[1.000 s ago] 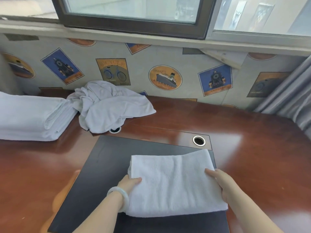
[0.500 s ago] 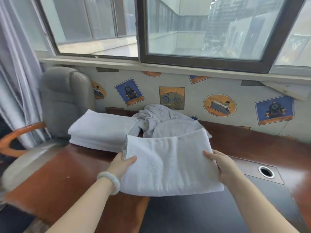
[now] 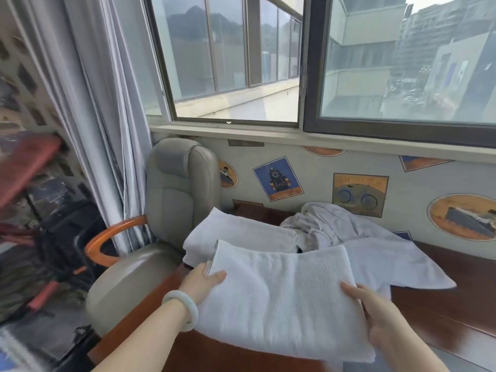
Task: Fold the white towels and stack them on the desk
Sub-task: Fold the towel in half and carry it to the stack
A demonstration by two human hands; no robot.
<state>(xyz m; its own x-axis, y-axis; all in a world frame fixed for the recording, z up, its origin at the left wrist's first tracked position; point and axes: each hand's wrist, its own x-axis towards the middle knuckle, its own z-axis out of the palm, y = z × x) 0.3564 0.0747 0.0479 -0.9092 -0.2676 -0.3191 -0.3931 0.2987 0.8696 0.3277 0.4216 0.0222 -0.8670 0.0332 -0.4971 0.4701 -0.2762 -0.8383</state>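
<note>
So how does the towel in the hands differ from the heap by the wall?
The held towel is folded flat into a neat rectangle; the heap is crumpled and spread loose. The held towel is gripped at both ends by the left hand and right hand; the heap lies untouched on the desk. Both are white terry.

Head camera looks forward and down, close over desk (image 3: 442, 304).
</note>
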